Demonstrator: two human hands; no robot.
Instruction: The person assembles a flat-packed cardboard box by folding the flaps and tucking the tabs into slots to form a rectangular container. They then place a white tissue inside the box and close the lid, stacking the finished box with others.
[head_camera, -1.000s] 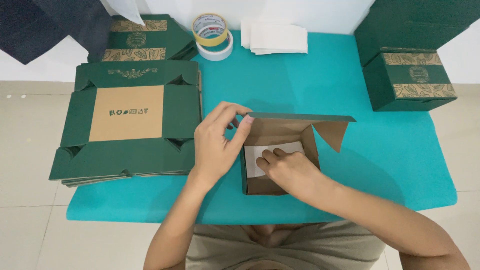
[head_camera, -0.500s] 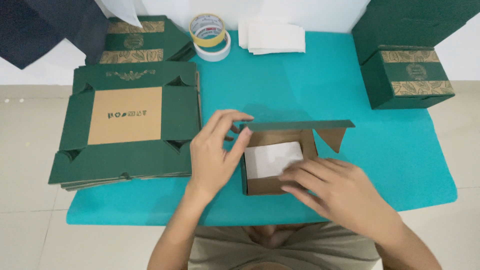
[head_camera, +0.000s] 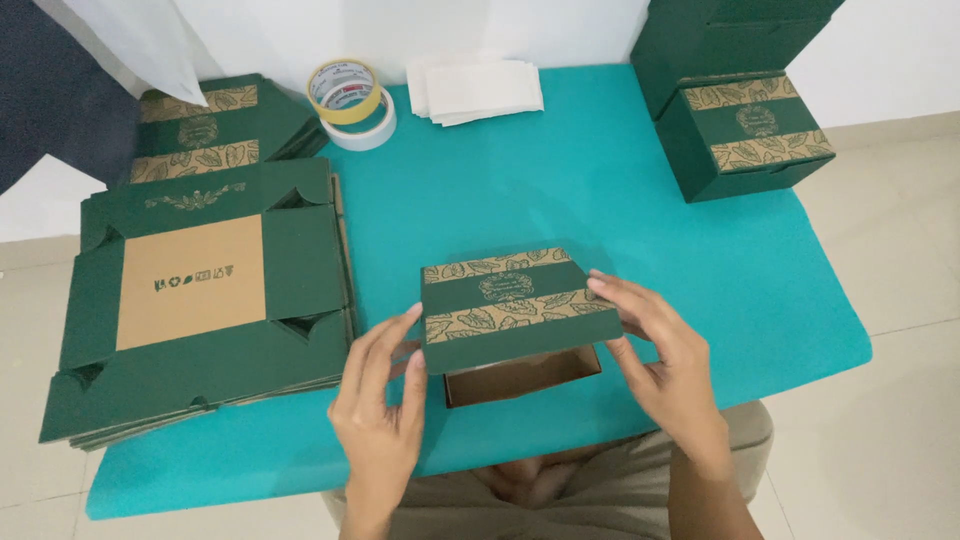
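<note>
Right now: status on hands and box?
Left hand and right hand at sides of green leaf-printed cardboard box. Lid partly lowered, front gap open. Nothing in the way.

dark green box (head_camera: 515, 310) with tan leaf bands, teal table (head_camera: 600, 200)

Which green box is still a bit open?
The green box between the left hand and right hand: its lid is lifted at the front. The finished boxes at far right are shut.

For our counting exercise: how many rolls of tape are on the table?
2, stacked at the table's far edge: a yellowish roll lying on a white roll. None seem hidden.
</note>
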